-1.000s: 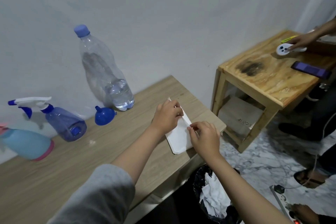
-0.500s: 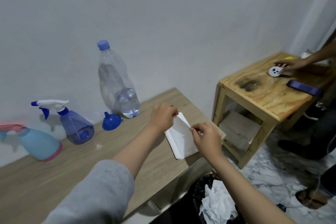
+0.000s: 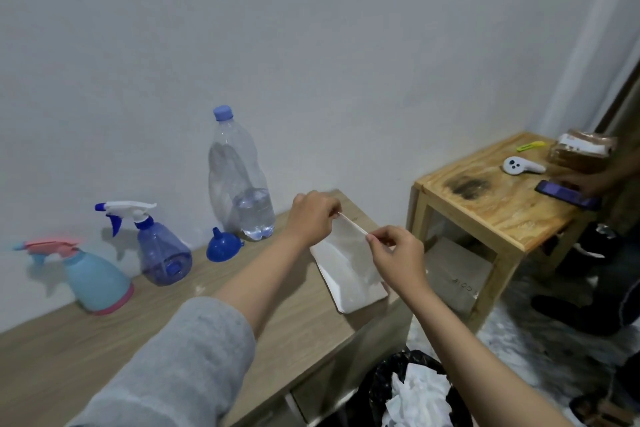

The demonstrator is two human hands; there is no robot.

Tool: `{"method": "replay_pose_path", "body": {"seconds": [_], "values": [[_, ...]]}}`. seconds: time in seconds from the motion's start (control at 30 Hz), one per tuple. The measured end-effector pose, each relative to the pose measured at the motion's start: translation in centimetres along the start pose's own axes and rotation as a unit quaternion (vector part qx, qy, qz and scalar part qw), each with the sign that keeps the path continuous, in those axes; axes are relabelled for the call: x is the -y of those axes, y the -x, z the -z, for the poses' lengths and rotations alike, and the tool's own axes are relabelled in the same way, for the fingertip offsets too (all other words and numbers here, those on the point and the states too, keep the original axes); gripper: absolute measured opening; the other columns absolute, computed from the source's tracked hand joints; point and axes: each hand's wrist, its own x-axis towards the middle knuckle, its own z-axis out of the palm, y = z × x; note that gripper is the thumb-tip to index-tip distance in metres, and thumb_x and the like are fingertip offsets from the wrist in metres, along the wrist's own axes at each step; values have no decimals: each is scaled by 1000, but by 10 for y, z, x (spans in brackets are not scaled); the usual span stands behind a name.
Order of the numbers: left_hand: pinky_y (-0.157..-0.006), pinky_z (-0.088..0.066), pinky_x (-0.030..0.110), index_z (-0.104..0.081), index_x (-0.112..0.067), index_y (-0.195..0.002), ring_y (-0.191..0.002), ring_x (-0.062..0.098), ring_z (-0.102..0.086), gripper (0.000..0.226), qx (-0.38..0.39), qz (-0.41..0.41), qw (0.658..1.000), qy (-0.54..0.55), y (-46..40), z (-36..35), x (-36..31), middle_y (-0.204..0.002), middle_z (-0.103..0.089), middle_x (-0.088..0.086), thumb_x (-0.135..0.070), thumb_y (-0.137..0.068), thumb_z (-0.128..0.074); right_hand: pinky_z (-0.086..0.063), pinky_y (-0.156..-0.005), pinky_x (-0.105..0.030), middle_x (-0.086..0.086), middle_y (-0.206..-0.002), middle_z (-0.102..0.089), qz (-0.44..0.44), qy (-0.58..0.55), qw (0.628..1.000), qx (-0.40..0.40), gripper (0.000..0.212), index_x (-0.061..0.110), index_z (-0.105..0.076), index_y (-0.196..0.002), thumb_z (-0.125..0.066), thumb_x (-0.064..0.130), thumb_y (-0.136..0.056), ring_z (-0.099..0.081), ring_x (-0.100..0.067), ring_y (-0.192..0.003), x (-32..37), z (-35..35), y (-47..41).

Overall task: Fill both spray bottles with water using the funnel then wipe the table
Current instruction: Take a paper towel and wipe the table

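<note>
A white folded tissue (image 3: pixel 349 270) lies near the right end of the wooden table (image 3: pixel 104 333). My left hand (image 3: pixel 313 217) and my right hand (image 3: pixel 394 250) each pinch its raised top edge, lifting the top layer. Along the wall stand a light blue spray bottle with a pink trigger (image 3: pixel 93 277), a purple spray bottle with a white and blue trigger (image 3: pixel 159 250), a blue funnel (image 3: pixel 223 246) lying mouth down, and a tall capped water bottle (image 3: pixel 239 180) with water only in its lower part.
A black-lined bin (image 3: pixel 415 392) with crumpled white paper sits below the table's right end. To the right stands a small wooden side table (image 3: pixel 485 215) with a white controller (image 3: pixel 519 166), a phone (image 3: pixel 568 196) under another person's hand, and a package.
The view has tilted and shifted, so the bottles sit further right in frame. My hands have raised the tissue's top edge off the table. The other person's hand moved from the controller to the phone.
</note>
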Motion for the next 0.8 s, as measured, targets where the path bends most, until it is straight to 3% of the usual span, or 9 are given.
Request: {"method": "replay_pose_path", "body": {"seconds": [0.2,0.57,0.7,0.8], "values": [[-75,-26,30,-68,-22,-97,-100,23,-52,21,-8,-8,1000,-25,-2,17,0,-101,-64,-3,-14,-87,-51,-49,-69,-24,6,-77,-66,18,-13,1000,6,6,21,-69,-79,-68,21,-85,-60,-6,-76,13,7,-6],[-80,-19,30,-67,-22,-92,-97,19,-52,16,-108,23,994,-25,-6,38,-6,-95,-64,-7,-15,-88,-52,-49,-72,-30,4,-77,-66,90,-7,995,-38,6,15,-70,-79,-67,16,-84,-61,-13,-79,32,16,-29],[-97,-16,39,-65,-22,-94,-103,20,-48,17,-47,46,997,-32,-3,37,-6,-98,-62,-6,-15,-89,-50,-51,-74,-37,5,-78,-66,105,12,994,-22,6,15,-69,-79,-67,19,-83,-60,-15,-79,28,9,-30],[-101,-13,45,-64,-23,-95,-107,20,-47,18,-2,59,998,-38,0,33,-4,-98,-63,-7,-15,-90,-48,-52,-75,-39,8,-77,-65,92,3,996,-14,7,16,-69,-78,-66,19,-83,-60,-13,-79,20,7,-30]]}}
